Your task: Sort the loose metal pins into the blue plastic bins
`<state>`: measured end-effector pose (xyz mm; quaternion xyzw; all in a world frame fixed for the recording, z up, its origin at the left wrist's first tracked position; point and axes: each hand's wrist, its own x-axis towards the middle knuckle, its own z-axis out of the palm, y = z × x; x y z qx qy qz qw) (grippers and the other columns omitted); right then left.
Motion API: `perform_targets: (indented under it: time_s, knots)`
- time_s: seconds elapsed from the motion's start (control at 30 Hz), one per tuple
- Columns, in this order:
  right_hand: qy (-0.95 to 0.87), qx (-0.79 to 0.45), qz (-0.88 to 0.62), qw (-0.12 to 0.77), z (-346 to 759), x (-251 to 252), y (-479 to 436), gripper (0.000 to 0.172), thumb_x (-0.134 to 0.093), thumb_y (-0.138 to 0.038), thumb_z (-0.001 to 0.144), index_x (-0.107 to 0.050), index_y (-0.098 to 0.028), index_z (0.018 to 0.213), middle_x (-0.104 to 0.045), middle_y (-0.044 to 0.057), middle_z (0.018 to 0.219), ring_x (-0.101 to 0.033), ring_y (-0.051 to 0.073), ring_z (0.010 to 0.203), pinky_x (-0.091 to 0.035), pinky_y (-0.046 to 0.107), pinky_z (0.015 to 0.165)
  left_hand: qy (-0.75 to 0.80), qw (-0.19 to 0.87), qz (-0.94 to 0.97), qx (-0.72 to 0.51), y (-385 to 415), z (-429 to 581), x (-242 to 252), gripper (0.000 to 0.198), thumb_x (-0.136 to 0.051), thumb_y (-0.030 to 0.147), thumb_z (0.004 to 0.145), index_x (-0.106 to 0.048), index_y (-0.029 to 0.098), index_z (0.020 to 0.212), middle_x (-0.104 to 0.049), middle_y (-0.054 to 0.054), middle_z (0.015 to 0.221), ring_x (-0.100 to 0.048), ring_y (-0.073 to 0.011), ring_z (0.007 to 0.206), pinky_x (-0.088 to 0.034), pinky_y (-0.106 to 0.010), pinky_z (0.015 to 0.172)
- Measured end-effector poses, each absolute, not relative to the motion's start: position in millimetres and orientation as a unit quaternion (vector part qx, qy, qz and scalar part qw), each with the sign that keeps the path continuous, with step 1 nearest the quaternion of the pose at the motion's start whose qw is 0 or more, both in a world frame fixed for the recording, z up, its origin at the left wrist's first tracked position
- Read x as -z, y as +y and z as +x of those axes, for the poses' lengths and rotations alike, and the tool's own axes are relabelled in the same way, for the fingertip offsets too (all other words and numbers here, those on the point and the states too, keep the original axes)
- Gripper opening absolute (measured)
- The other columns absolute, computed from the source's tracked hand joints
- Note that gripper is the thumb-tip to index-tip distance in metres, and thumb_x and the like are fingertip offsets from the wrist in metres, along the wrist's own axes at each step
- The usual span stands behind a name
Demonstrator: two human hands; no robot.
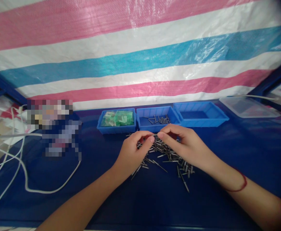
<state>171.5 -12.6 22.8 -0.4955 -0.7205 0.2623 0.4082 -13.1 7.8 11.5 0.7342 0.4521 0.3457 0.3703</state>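
A loose pile of thin metal pins (166, 157) lies on the dark blue table (131, 199). My left hand (133, 150) and my right hand (181, 142) hover just above the pile's far edge, fingertips nearly meeting. Both hands are pinched; a small pin-like piece seems to sit between the fingertips, too small to name surely. Behind the hands stand three blue trays: the left tray (116, 128) holds green and white small parts, the middle tray (146, 123) holds several pins, the right tray (203, 120) looks bare inside. A red string circles my right wrist.
White cables (25, 179) loop over the table's left side beside a blurred-out patch. A clear plastic lid or tray (248, 107) lies at the far right. A striped pink, white and blue tarp (140, 54) hangs behind the trays.
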Motion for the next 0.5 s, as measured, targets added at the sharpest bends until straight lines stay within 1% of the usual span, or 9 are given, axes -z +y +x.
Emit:
perform_targets:
  time_s: [0.07,0.13,0.23,0.3,0.33,0.4,0.43,0.5]
  knots:
    - [-0.720,-0.164,-0.512,0.440,177,-20,-5,0.023,-0.053,-0.038,0.090,-0.063,-0.020,0.080,-0.064,0.002,0.075,-0.056,0.015,0.069,-0.043,0.028,0.065,0.468,0.351,0.724,-0.366,8,-13,-10,0.023,-0.055,0.033,0.088,-0.064,0.021,0.105,-0.066,-0.001,0.083,-0.057,-0.0148,0.074,-0.041,-0.024,0.065]
    - [-0.713,-0.058,-0.536,0.449,184,-16,6,0.022,-0.054,-0.038,0.089,-0.064,-0.020,0.082,-0.065,0.003,0.077,-0.057,0.017,0.070,-0.043,0.030,0.067,0.472,0.355,0.715,-0.375,8,-13,-6,0.022,-0.053,0.033,0.089,-0.062,0.021,0.106,-0.065,-0.001,0.083,-0.056,-0.0147,0.074,-0.041,-0.025,0.065]
    - [-0.723,0.049,-0.566,0.393,192,-11,18,0.028,-0.055,-0.044,0.088,-0.067,-0.019,0.090,-0.068,0.006,0.082,-0.059,0.021,0.077,-0.042,0.035,0.073,0.465,0.368,0.711,-0.378,10,-11,-4,0.016,-0.054,0.029,0.088,-0.059,0.020,0.100,-0.065,-0.001,0.085,-0.056,-0.0138,0.074,-0.041,-0.025,0.065]
    - [-0.732,0.067,-0.578,0.355,196,-11,21,0.035,-0.054,-0.049,0.087,-0.067,-0.018,0.097,-0.068,0.008,0.083,-0.060,0.024,0.082,-0.042,0.037,0.075,0.449,0.364,0.720,-0.384,9,-9,-13,0.011,-0.054,0.026,0.088,-0.056,0.019,0.096,-0.065,-0.001,0.085,-0.057,-0.0135,0.073,-0.042,-0.026,0.065]
    - [-0.732,0.065,-0.580,0.351,198,-13,21,0.037,-0.053,-0.050,0.088,-0.067,-0.017,0.099,-0.068,0.008,0.083,-0.059,0.024,0.082,-0.042,0.037,0.075,0.433,0.360,0.729,-0.389,7,-10,-21,0.009,-0.053,0.025,0.088,-0.054,0.019,0.095,-0.065,-0.001,0.084,-0.058,-0.0137,0.072,-0.043,-0.027,0.065]
    - [-0.725,0.052,-0.581,0.366,202,-18,17,0.037,-0.050,-0.048,0.090,-0.067,-0.017,0.099,-0.068,0.007,0.081,-0.059,0.023,0.078,-0.041,0.036,0.074,0.341,0.356,0.760,-0.423,-4,-17,-36,0.002,-0.050,0.020,0.089,-0.050,0.021,0.090,-0.066,-0.001,0.081,-0.061,-0.0140,0.072,-0.046,-0.029,0.069]
    - [-0.719,0.046,-0.580,0.379,204,-21,15,0.036,-0.049,-0.047,0.090,-0.067,-0.017,0.098,-0.068,0.007,0.081,-0.058,0.022,0.075,-0.041,0.035,0.073,0.277,0.362,0.773,-0.440,-12,-24,-41,0.005,-0.050,0.019,0.089,-0.049,0.023,0.090,-0.067,0.000,0.079,-0.062,-0.0145,0.072,-0.047,-0.032,0.073]
    - [-0.707,0.033,-0.580,0.402,208,-28,10,0.032,-0.048,-0.044,0.091,-0.067,-0.018,0.095,-0.068,0.006,0.081,-0.057,0.019,0.070,-0.041,0.033,0.071,0.253,0.399,0.746,-0.469,-35,-44,-35,0.005,-0.052,0.023,0.090,-0.050,0.027,0.088,-0.069,0.000,0.080,-0.063,-0.0170,0.074,-0.050,-0.037,0.078]
